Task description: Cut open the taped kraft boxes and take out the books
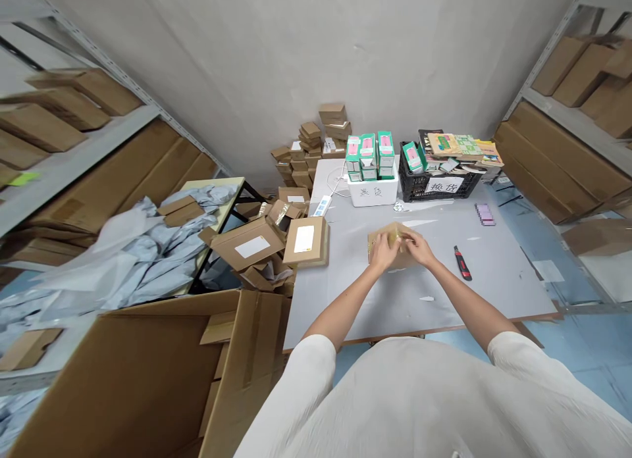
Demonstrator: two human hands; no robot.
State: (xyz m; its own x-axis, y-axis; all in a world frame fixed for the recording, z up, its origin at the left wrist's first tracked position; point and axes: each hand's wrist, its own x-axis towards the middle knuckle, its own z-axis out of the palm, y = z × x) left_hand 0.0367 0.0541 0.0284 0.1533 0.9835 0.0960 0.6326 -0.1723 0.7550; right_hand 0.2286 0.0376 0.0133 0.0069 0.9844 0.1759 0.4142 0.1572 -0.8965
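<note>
A small brown cardboard box (402, 255) with shiny tape on it sits on the grey table in front of me. My left hand (384, 253) is closed on its left side, fingers bent over the taped top. On the other side, my right hand (418, 247) grips the upper right edge with its fingertips pinched. Both hands are close together and partly cover the box. To their right lies a black and red utility knife (463, 263), touched by neither hand.
Behind the box stand a white bin (374, 193) of green cartons and a black crate (437, 187) of books. A labelled box (306, 241) rests at the table's left edge. A large open carton (257, 339) stands lower left. A purple item (485, 214) lies right.
</note>
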